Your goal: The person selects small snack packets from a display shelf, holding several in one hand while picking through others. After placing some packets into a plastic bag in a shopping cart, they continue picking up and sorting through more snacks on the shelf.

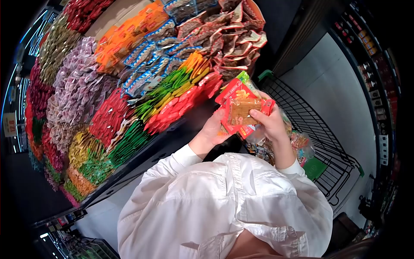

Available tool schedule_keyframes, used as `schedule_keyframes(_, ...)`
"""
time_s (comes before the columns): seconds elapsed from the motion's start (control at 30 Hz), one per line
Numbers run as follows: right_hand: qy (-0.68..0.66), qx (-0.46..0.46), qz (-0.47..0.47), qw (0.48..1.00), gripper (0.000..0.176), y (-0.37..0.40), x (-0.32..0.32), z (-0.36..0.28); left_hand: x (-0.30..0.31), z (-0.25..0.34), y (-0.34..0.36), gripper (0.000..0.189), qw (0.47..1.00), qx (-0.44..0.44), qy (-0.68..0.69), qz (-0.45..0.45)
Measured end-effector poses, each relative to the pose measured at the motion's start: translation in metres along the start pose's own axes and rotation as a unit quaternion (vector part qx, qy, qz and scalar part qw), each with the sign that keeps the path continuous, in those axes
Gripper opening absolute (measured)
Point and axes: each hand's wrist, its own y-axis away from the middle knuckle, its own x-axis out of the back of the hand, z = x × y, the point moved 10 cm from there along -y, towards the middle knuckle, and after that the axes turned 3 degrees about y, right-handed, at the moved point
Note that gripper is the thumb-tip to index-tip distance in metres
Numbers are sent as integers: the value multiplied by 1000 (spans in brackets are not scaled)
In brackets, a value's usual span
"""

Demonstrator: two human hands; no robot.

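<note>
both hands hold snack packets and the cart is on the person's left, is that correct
The side is wrong: the head view shows the cart on the person's right. The left hand and right hand do hold snack packets.

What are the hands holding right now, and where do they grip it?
A stack of mostly red snack packets: the left hand grips its left side, the right hand its right, thumb over the front packet.

A loose white long-sleeved shirt (185,203) with a stitched front placket (235,183) leaves the hands (211,128) bare.
</note>
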Motion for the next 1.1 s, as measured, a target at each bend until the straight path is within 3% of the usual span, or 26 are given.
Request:
schedule_keyframes(0.1,63,-61,-138,986,54,-3,-72,10,23,26,50,61,999,-22,-34,34)
schedule_keyframes(0.23,128,-102,-221,962,48,-2,-151,38,36,66,118,56,991,-93,42,91)
schedule_keyframes(0.3,156,-101,-271,945,42,3,-190,55,47,85,146,60,982,-141,98,74)
schedule_keyframes(0.37,257,-29,-328,909,43,6,-223,72,70,96,182,69,970,-175,82,150)
schedule_keyframes(0.43,271,-28,-374,887,45,12,-250,95,70,108,215,64,943,-234,56,232)
schedule_keyframes(0.47,269,-38,-391,880,45,14,-260,107,72,117,227,60,923,-294,54,241)
schedule_keyframes(0.6,317,-26,-477,819,47,29,-292,119,85,114,255,56,906,-333,85,246)
schedule_keyframes(0.7,287,-41,-491,821,53,34,-295,135,89,106,268,54,895,-352,102,254)
schedule_keyframes(0.77,174,-12,-442,880,57,28,-293,126,87,105,265,53,894,-371,143,208)
schedule_keyframes(0.8,196,7,-421,885,60,26,-290,125,86,104,265,49,889,-381,147,209)
schedule_keyframes(0.9,61,-73,-355,930,46,29,-289,122,79,105,258,45,885,-398,184,157)
schedule_keyframes(1.03,35,-49,-234,970,28,28,-282,128,72,105,273,41,881,-380,145,243)
schedule_keyframes(1.1,-1,-48,-182,982,27,30,-279,130,66,109,273,41,896,-368,138,207)
